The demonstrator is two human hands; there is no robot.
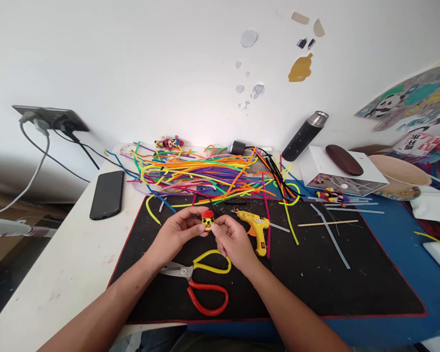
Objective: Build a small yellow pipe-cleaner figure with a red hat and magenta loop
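Between my two hands is a small yellow doll head (207, 221) with a red top and dark eyes, held above the black mat (278, 288). My left hand (183, 227) pinches its left side with thumb and fingers. On its other side, my right hand (232, 237) grips it with the thumb near the lower edge. Under and in front of my hands lie scissors (185, 272) with one yellow and one red handle, blades pointing left. A yellow glue gun (257, 227) rests on the mat just right of my right hand.
Behind the mat spreads a heap of coloured pipe cleaners (205, 168). Clear glue sticks (333, 239) and a thin wooden stick (328, 223) lie at right. Around them are a phone (107, 194), a black thermos (303, 137), a white box (342, 171) and small finished dolls (168, 143).
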